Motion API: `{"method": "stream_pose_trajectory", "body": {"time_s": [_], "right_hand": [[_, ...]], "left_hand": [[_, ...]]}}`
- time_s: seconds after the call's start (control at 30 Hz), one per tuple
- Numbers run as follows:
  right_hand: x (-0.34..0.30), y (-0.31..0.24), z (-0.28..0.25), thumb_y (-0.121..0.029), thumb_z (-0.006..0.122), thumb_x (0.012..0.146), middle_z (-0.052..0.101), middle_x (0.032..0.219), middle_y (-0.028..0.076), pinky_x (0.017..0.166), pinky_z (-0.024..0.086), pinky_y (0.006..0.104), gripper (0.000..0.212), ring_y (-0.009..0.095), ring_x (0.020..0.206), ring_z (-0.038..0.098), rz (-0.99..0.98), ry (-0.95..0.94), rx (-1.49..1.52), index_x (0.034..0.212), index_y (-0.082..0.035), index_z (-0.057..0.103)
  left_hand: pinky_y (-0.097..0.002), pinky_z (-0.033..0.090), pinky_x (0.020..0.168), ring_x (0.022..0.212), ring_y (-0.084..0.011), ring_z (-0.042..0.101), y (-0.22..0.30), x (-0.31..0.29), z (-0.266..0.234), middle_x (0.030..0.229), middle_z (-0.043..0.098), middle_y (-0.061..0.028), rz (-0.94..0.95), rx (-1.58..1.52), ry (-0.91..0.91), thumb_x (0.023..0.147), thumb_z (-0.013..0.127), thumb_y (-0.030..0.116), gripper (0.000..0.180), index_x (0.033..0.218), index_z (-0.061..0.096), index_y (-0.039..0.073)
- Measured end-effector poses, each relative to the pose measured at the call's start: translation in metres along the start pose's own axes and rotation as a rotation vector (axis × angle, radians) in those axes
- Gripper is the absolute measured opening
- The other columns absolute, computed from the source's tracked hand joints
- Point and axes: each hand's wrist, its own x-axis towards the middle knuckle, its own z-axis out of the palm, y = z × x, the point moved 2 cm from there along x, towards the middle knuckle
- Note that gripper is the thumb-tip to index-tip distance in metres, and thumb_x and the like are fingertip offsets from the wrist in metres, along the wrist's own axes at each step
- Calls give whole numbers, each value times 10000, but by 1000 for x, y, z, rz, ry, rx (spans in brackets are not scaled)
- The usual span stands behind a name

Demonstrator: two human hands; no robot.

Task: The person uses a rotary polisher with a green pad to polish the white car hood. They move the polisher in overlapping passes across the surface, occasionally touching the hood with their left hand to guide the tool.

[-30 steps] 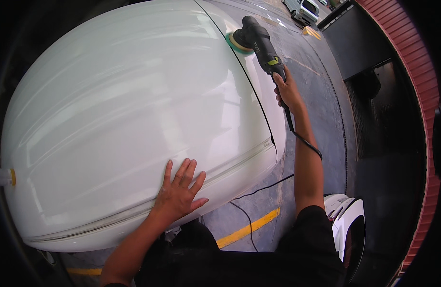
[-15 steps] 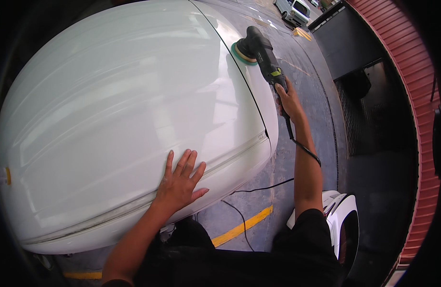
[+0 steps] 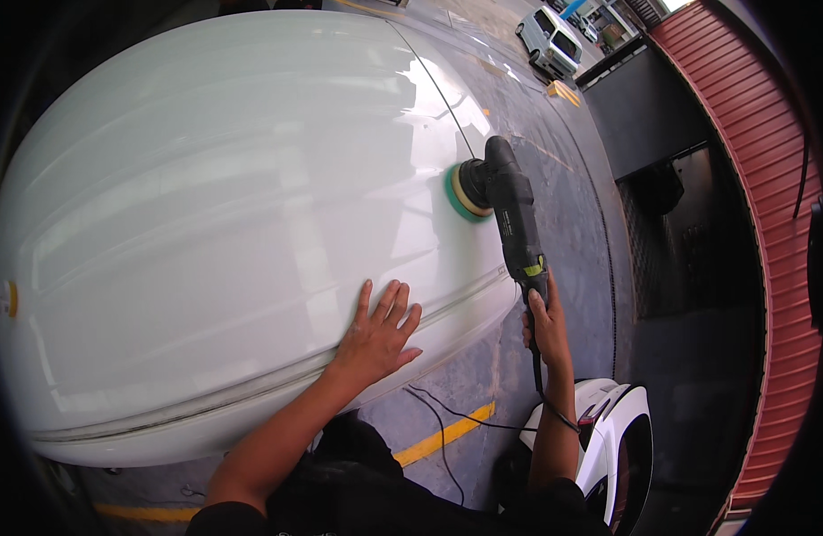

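Observation:
A glossy white car roof (image 3: 224, 241) fills the left and middle of the view. My right hand (image 3: 545, 323) is wrapped round the rear handle of a black polisher (image 3: 516, 214). The polisher's green and cream foam pad (image 3: 465, 193) rests tilted on the roof near its right end, over the dark seam. From the handle a black power cord (image 3: 536, 371) runs down past my right forearm. My left hand (image 3: 377, 332) lies on the roof beside the trim groove, fingers spread, holding nothing.
Below the roof edge, cables (image 3: 442, 438) lie on the grey floor (image 3: 483, 357) by a yellow line (image 3: 447, 435). Another white car (image 3: 621, 438) stands at lower right. A silver van (image 3: 551, 40) is parked far off. A red corrugated wall (image 3: 742, 116) runs along the right.
The polisher and my right hand have come nearer to me, the pad moving from beyond the seam back onto the roof. My left hand appears slightly farther right, still flat.

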Motion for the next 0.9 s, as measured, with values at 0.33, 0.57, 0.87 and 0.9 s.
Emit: {"method": "stream_pose_trajectory", "body": {"time_s": [0.33,0.57,0.87,0.9], "right_hand": [[111,-75,55,-359,580,1106,500,666,-18,398,427,277,685,84,477,492,-137,-76,-30,1688,-214,249],[39,-55,53,-345,575,1102,494,671,-24,407,431,277,672,78,483,488,-78,-12,27,1679,-228,252],[-66,-32,52,-390,522,1137,469,680,0,394,408,280,646,93,475,470,-81,17,23,1702,-260,236],[-79,-39,55,-387,518,1139,469,676,4,390,405,282,647,95,470,469,-93,13,11,1704,-260,229]], "left_hand": [[-658,160,1300,1563,-352,353,2,1,1,1595,482,-196,-3,-70,24,915,728,584,723,1441,618,99],[-644,156,1310,1568,-352,344,-6,1,1,1603,467,-201,-1,-101,71,938,717,574,705,1448,612,99],[-654,209,1282,1532,-379,383,-38,-102,-101,1607,384,-208,-228,-228,539,992,728,461,671,1520,487,125],[-674,242,1259,1512,-387,404,-44,-123,-121,1599,397,-206,-297,-194,577,979,753,435,665,1510,502,123]]}}
